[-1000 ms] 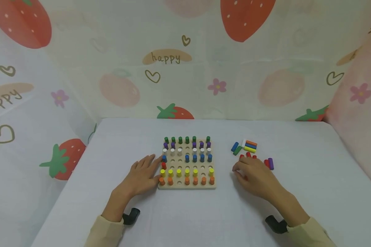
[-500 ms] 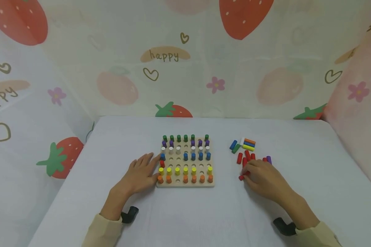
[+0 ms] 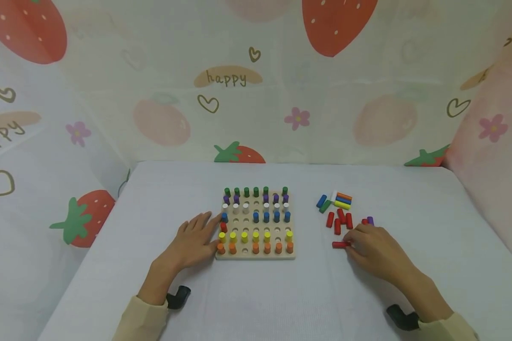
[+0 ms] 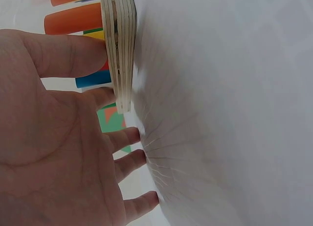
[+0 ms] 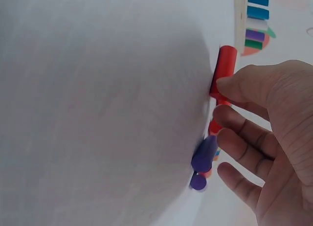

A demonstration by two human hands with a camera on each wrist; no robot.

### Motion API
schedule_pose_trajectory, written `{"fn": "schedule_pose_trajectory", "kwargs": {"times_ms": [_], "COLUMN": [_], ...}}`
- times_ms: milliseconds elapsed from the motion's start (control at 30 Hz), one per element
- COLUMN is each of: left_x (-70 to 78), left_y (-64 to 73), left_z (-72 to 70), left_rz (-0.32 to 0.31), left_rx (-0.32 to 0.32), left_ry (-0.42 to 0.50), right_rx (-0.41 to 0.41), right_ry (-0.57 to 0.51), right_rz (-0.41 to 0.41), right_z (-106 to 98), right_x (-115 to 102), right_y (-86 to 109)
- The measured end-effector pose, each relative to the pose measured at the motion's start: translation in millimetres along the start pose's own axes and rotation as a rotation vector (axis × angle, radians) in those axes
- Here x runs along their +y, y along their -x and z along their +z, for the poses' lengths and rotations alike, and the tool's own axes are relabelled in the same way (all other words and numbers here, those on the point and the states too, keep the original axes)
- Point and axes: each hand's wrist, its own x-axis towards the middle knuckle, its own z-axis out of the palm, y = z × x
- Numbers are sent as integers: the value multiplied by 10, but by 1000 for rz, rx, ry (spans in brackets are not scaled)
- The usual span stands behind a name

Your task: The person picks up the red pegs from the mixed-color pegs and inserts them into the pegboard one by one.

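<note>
A wooden pegboard [image 3: 256,258] with rows of coloured pegs lies on the white table, some holes vacant. My left hand [image 3: 194,244] rests spread at its left side, thumb and index finger touching the board edge [image 4: 124,55]; the other fingertips press on the cloth. To the right of the board, my right hand [image 3: 375,251] pinches the near end of a red peg [image 3: 339,245] lying on the table. In the right wrist view the thumb lies on that red peg [image 5: 226,64], with the index finger mostly hidden behind. Purple pegs [image 5: 204,157] lie beneath the other fingers.
Several loose red pegs [image 3: 337,226] lie just beyond my right hand. Behind them is a cluster with a blue peg [image 3: 321,201], a green peg [image 3: 324,206], a yellow peg [image 3: 342,205] and others. A strawberry-print curtain [image 3: 324,94] rises behind the table.
My right hand has moved right and nearer, uncovering the loose red pegs; the red peg at its fingertips now shows more fully. The left hand stays at the board.
</note>
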Motion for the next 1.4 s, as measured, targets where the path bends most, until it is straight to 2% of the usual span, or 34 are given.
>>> {"fn": "schedule_pose_trajectory", "kwargs": {"times_ms": [333, 700, 867, 1067, 1400], "left_x": [10, -23, -10, 3, -7], "left_y": [2, 17, 0, 23, 18], "left_z": [-4, -6, 2, -7, 9], "left_rz": [-8, -23, -5, -17, -12], "left_rx": [4, 0, 9, -5, 1], "left_ry": [-3, -6, 2, 0, 9], "right_rx": [5, -31, -17, 3, 24], "right_ry": [-3, -6, -22, -53, -43], "right_rz": [4, 19, -3, -48, -100], "right_z": [-2, -148, -209, -226, -217], "right_x": [24, -30, -49, -92, -215], "right_y": [33, -8, -4, -40, -174]}}
